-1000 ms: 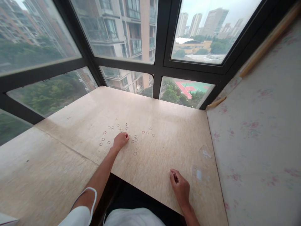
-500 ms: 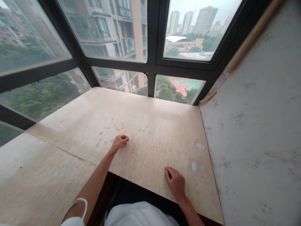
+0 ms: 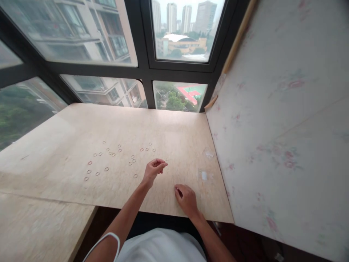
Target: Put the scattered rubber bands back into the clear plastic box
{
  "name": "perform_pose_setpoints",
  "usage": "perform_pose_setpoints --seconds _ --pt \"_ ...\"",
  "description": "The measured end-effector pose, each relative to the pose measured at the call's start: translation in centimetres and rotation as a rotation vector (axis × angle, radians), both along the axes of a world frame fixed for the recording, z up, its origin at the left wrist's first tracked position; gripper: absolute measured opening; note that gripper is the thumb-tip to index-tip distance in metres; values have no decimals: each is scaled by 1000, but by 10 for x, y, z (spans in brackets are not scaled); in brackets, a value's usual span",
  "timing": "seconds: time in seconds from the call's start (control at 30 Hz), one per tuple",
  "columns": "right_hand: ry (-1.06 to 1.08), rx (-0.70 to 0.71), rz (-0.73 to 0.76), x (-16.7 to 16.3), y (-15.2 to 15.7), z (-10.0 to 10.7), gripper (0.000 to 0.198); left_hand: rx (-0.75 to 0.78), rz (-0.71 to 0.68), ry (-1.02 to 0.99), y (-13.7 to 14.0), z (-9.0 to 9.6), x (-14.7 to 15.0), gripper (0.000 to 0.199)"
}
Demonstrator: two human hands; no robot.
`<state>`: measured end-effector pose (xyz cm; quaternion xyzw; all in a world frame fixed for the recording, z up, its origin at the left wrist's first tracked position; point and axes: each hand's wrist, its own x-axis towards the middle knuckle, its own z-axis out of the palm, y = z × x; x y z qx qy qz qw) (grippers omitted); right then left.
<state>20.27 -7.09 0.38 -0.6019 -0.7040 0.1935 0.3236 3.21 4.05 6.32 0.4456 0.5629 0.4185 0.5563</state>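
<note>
Pale tabletop (image 3: 174, 140) bears scattered rings (image 3: 89, 163); left hand (image 3: 155, 170) is pinched together, right hand (image 3: 187, 199) curls closed nearby; whether either holds anything, I cannot tell.

a dark window frame (image 3: 142, 36) divides the glazing into panes. through the left and middle ones shows an apartment block (image 3: 87, 40) with balconies, and green trees (image 3: 15, 114) fill the low left pane. the upper right pane holds high-rise towers (image 3: 186, 18) behind a low building with a curved white roof (image 3: 176, 37); beneath, a red and green sports court (image 3: 192, 94) lies beside more trees. on the right, pink-flowered wallpaper (image 3: 259, 120) meets a wooden trim strip (image 3: 240, 35).
</note>
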Motion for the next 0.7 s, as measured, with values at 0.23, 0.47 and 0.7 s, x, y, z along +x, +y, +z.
perform_pose_setpoints --seconds 0.23,0.47,0.7 --pt "1 5 19 1 -8 4 20 107 -278 -3 -11 -1 83 19" --pt "-23 -2 30 2 -6 0 18 395 -466 406 -2 -18 136 9" --pt "6 6 36 3 -7 -2 18 509 -519 491 5 -23 135 15"
